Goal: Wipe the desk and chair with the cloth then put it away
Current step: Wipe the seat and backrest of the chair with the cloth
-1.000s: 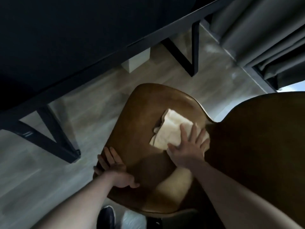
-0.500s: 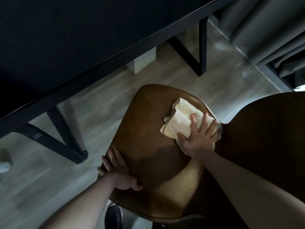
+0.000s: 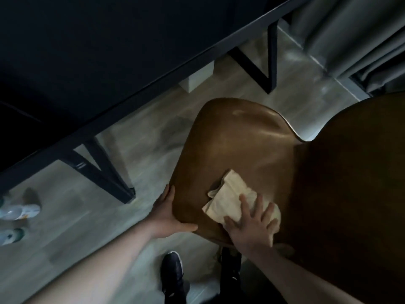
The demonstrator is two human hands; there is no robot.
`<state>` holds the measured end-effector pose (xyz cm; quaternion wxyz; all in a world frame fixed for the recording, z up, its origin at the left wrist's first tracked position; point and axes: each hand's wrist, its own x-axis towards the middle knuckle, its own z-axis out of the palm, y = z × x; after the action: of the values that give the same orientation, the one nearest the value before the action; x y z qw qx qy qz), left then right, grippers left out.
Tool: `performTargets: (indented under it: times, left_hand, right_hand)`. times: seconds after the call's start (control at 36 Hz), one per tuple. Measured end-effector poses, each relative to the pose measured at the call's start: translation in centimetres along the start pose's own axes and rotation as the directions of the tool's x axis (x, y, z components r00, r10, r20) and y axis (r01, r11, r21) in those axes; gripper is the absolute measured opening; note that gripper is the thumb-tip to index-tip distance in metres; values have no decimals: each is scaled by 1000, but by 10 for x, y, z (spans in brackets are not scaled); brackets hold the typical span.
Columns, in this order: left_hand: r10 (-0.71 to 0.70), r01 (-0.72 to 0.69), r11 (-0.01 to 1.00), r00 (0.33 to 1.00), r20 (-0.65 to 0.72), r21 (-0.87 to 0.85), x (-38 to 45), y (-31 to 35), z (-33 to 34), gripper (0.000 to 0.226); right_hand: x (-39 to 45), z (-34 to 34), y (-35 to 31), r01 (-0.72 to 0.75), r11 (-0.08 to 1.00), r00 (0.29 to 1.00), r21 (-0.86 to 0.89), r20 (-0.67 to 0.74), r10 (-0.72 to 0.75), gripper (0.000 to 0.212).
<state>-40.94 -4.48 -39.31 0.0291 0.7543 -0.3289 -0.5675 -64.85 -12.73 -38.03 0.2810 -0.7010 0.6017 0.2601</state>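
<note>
A brown chair seat [image 3: 236, 141] fills the middle of the view, its dark backrest [image 3: 355, 183] rising at the right. A crumpled cream cloth [image 3: 228, 198] lies on the near part of the seat. My right hand [image 3: 252, 227] presses flat on the cloth with spread fingers. My left hand [image 3: 168, 213] grips the seat's near left edge, thumb on top and fingers down the side. The dark desk [image 3: 92, 49] spans the upper left, its black edge running diagonally.
Black V-shaped desk legs [image 3: 103, 172] stand on the pale wood floor left of the chair, another pair [image 3: 263, 69] behind it. Grey curtains [image 3: 355, 34] hang at top right. A white box [image 3: 197, 77] sits under the desk. My dark shoes [image 3: 173, 275] are below; plastic bottles [image 3: 17, 211] lie far left.
My right hand has slid the cloth from the far right of the seat toward the near edge. My left hand stays on the seat's left edge. The view has shifted.
</note>
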Motion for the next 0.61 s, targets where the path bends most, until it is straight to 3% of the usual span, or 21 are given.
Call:
performTargets:
  times: [0.06, 0.14, 0.22, 0.31, 0.47, 0.61]
  left_hand:
    - [13, -13, 1000, 1000, 0, -14, -14, -26, -3, 151]
    - [-28, 24, 998, 996, -82, -52, -30, -57, -1, 148]
    - [-73, 60, 994, 985, -156, -88, -35, -72, 0, 146]
    - [-79, 63, 993, 980, -180, -96, -34, -72, -2, 146]
    - [-77, 71, 997, 984, -163, -41, -25, -48, -7, 143]
    - [-32, 33, 999, 996, -85, 17, -11, -1, -4, 139]
  right_hand:
    - [-6, 5, -26, -3, 997, 999, 78, 38, 0, 86]
    - [-2, 11, -74, 110, 987, 990, 120, 70, -119, 93]
    - [6, 17, -119, 250, 968, 966, 12, 68, -250, 95]
    - [16, 19, -139, 282, 958, 959, -59, 47, -280, 94]
    - [27, 10, -91, 346, 928, 932, -138, -67, -357, 85]
    - [52, -32, 0, 116, 977, 984, -177, -113, -137, 90]
